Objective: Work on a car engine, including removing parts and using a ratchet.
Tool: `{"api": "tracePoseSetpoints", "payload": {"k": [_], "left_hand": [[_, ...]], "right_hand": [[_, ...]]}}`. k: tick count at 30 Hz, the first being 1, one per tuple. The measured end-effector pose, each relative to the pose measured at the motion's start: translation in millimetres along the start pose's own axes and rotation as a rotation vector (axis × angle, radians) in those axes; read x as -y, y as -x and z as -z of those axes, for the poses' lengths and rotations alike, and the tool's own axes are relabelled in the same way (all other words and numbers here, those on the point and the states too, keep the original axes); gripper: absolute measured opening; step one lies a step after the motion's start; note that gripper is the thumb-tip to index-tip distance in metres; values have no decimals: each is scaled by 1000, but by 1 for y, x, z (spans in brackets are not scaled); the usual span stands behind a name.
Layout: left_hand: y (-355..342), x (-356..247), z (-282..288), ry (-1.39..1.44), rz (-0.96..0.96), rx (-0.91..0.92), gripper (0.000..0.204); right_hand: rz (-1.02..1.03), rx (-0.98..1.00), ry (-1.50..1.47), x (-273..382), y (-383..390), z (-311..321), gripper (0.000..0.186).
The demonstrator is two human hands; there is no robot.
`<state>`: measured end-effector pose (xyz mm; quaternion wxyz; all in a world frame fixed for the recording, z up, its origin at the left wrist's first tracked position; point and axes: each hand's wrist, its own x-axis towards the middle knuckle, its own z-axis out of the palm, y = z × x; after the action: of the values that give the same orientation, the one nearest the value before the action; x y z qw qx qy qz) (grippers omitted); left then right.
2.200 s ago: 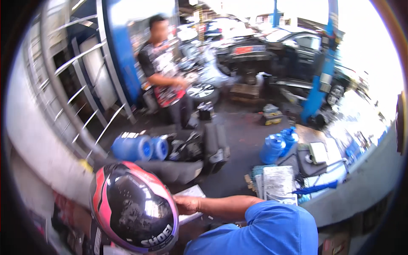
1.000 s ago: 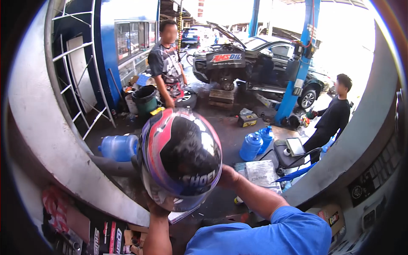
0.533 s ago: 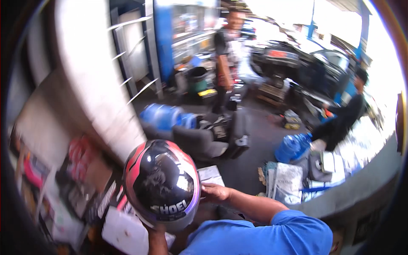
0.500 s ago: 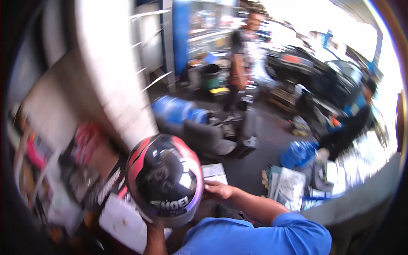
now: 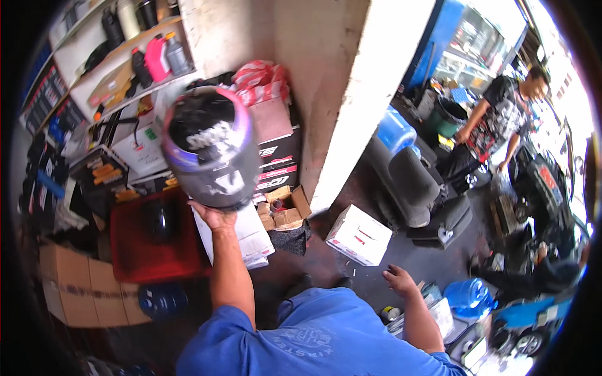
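My left hand [image 5: 216,217] is raised in front of me with a full-face motorcycle helmet [image 5: 216,160] on it. The palm and fingers grip the helmet's lower edge from below; some fingers are hidden behind it. The helmet is black with pink and purple trim and pale lettering, slightly blurred. Lower down at my right side, my right hand [image 5: 401,280] holds nothing, its fingers apart and loosely bent. Nearest to it is a white carton [image 5: 357,237] on the floor, a short gap away.
Shelves [image 5: 135,94] with bottles line the left wall. A red surface [image 5: 128,235] bears a dark rounded object. Stacked boxes and an open carton [image 5: 285,216] stand beside a pillar [image 5: 351,100]. Car seats [image 5: 411,185] lie right of it; another person [image 5: 495,119] stands beyond.
My view has swung left toward the shelves. The helmet has gone from near both hands to my raised left hand. My right hand has come away to the right.
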<state>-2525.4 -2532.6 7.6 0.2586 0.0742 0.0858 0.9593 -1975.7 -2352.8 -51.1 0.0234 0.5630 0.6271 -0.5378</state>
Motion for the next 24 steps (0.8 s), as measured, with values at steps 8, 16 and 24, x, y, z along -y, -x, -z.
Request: {"api": "tracePoseSetpoints", "payload": {"k": [8, 16, 24], "left_hand": [[-155, -37, 77, -52, -220, -173, 88], [-261, -20, 102, -10, -322, -321, 86], [-281, -24, 35, -284, -115, -717, 70]], "right_hand": [[-504, -286, 112, -165, 80, 9, 62], [-554, -259, 370, -125, 112, 8, 71], [-283, -311, 220, -24, 72, 15, 75]]}}
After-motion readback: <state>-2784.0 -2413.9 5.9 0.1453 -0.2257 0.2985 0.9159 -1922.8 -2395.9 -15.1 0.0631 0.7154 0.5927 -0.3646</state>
